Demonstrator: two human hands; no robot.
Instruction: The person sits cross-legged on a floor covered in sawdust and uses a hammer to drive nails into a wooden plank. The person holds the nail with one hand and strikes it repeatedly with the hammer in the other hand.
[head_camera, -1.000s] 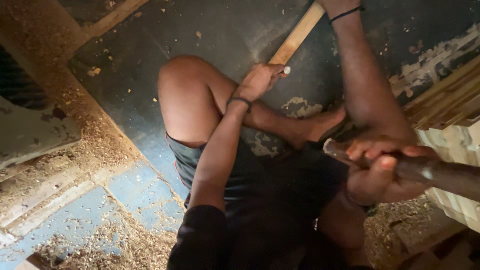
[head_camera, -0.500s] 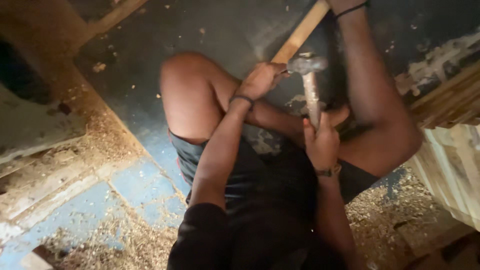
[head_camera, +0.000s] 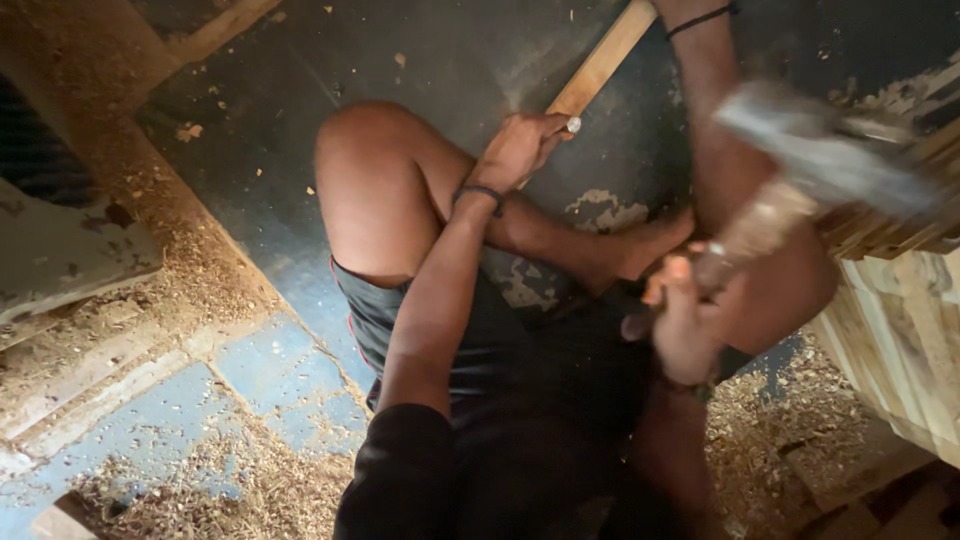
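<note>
Two hands are seen at work. The left hand (head_camera: 520, 150) is curled, its fingertips pinched on a small nail (head_camera: 573, 125) stood against a pale wooden strip (head_camera: 600, 62) lying on the dark floor (head_camera: 300, 150). The right hand (head_camera: 685, 325) is closed tight round the handle of a hammer (head_camera: 830, 150) (badly blurred), whose head is raised toward the upper right. Half a second earlier the hammer head was down at the nail; it has since been swung up and away. Sawdust (head_camera: 150, 300) is strewn about.
</note>
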